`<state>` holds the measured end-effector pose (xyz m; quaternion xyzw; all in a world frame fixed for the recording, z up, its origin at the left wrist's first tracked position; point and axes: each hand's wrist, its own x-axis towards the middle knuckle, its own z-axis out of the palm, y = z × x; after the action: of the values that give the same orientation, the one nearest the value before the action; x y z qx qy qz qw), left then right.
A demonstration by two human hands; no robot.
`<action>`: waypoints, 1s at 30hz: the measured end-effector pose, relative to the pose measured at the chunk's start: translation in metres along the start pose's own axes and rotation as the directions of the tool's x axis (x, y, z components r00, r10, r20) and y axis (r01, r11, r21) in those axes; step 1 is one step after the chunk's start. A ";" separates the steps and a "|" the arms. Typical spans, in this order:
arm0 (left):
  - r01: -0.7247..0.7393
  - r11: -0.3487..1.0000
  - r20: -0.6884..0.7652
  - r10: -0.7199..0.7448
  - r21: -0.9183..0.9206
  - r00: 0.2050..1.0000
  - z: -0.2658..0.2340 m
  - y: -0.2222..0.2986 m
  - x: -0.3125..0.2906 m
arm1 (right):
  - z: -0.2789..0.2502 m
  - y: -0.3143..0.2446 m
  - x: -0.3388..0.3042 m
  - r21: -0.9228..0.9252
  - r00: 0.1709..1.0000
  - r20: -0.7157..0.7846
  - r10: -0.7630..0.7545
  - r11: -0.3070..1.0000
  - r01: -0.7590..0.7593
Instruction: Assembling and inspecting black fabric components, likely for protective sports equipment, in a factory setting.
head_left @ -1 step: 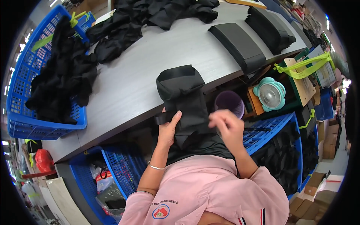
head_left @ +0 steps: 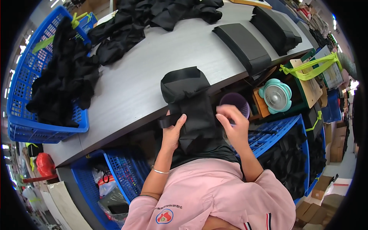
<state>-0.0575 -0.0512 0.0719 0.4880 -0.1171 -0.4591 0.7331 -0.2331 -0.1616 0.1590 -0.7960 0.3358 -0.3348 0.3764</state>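
My left hand [head_left: 173, 129] grips a black fabric piece [head_left: 197, 115] by its left side, the thumb lying on top and the fingers underneath. The upper part of that piece is folded over and rests on the table's front edge; the lower part hangs above my lap. A short black strap [head_left: 165, 122] loops out beside my left thumb. Just off the right edge of the fabric is my right hand [head_left: 234, 122], its fingers curled in and the thumb bent toward them. Motion blurs the fingertips, and anything pinched there is too small to make out.
Black cloth pieces [head_left: 165, 15] heap at the table's [head_left: 134, 80] far side. Two black stacks [head_left: 243, 46] [head_left: 274, 30] lie at the right. A blue basket [head_left: 23, 111] with cloth stands left; another blue basket [head_left: 303, 153], a purple bin [head_left: 234, 101] and a turquoise fan [head_left: 275, 96] are at right.
My right hand has shifted slightly up, and its wrist has turned a little. The fabric piece has moved very slightly; my left hand keeps its hold.
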 end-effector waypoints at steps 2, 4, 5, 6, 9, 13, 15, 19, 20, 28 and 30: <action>0.040 0.999 0.027 -0.040 -0.005 0.999 0.006 0.002 -0.007 | 0.010 0.029 0.011 0.141 0.999 0.047 0.017 0.990 -0.024; 0.131 0.990 0.087 -0.127 -0.053 0.988 0.006 0.003 -0.011 | 0.016 0.050 0.011 0.284 0.994 0.106 0.022 0.957 -0.051; 0.200 0.972 0.099 -0.188 -0.125 0.977 0.001 0.001 -0.011 | 0.015 0.057 0.009 0.545 0.929 0.288 0.233 0.758 -0.359; 0.196 0.973 0.093 -0.186 -0.124 0.978 -0.005 -0.002 -0.009 | 0.016 0.062 0.008 0.670 0.786 0.512 0.346 0.411 -0.618; 0.205 0.976 0.078 -0.200 -0.075 0.977 -0.013 -0.013 -0.006 | 0.031 0.063 -0.008 0.758 0.755 0.560 0.341 0.156 -0.633; -0.034 0.998 0.042 0.036 -0.052 0.998 -0.005 -0.015 0.001 | 0.039 0.063 0.001 0.755 0.764 0.517 0.385 0.214 -0.619; -0.105 0.989 -0.300 0.133 0.108 0.945 0.003 -0.032 0.004 | 0.041 0.064 0.008 0.679 0.751 0.484 0.449 0.350 -0.646; -0.151 0.983 -0.077 0.159 0.102 0.984 -0.004 -0.029 0.019 | 0.043 0.067 0.004 0.629 0.779 0.425 0.461 0.468 -0.620; -0.150 0.984 -0.080 0.158 0.100 0.984 -0.006 -0.030 0.019 | 0.044 0.062 0.004 0.624 0.812 0.363 0.457 0.528 -0.576; 0.215 0.945 0.179 -0.173 -0.247 0.969 -0.015 -0.015 0.011 | 0.036 0.071 0.009 0.711 0.705 0.642 0.303 0.110 -0.695; 0.226 0.951 0.144 -0.198 -0.211 0.970 -0.015 -0.022 0.017 | 0.046 0.055 0.004 0.705 0.704 0.657 0.268 0.113 -0.700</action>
<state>-0.0510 -0.0574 0.0422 0.3825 -0.0551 -0.5741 0.7218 -0.2100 -0.1746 0.0923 -0.3084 0.2459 -0.1590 0.9051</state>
